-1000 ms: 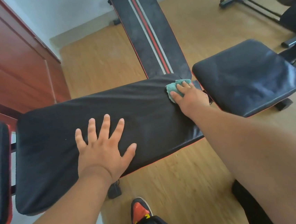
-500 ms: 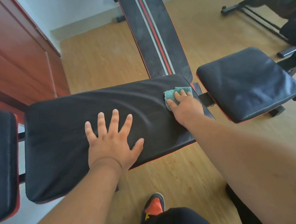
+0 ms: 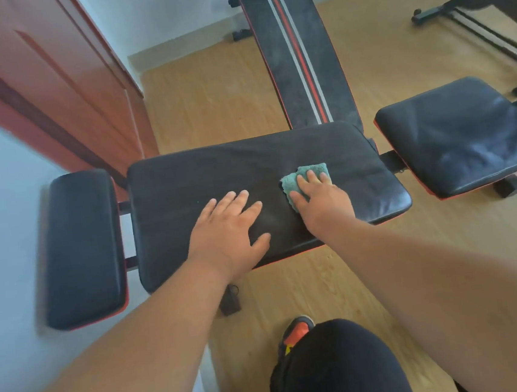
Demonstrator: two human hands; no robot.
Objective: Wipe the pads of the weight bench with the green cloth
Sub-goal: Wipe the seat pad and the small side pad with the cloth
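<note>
Wooden floor (image 3: 210, 105) under black padded weight bench (image 3: 187, 187). Small green cloth (image 3: 305, 175) on middle pad, pressed flat under right hand (image 3: 321, 202), fingers straight. Left hand (image 3: 226, 230) open, flat beside it. Could bunch up or slip out if pushed too fast; side pads might get missed.

The middle pad (image 3: 186, 183) of the bench is black, leather-like, smooth with a dull sheen and fine creases, edged in red piping. The right pad (image 3: 466, 138) is the same covering but glossier, with pale reflections. The left pad (image 3: 80, 244) looks smooth and softly shiny. The cloth (image 3: 307, 172) is green, fluffy and matt, like terry. The striped board (image 3: 297, 56) behind has a rougher, mottled black surface. The floor (image 3: 209, 96) is light wood planking with visible grain. The cabinet (image 3: 49, 73) is smooth reddish wood.
</note>
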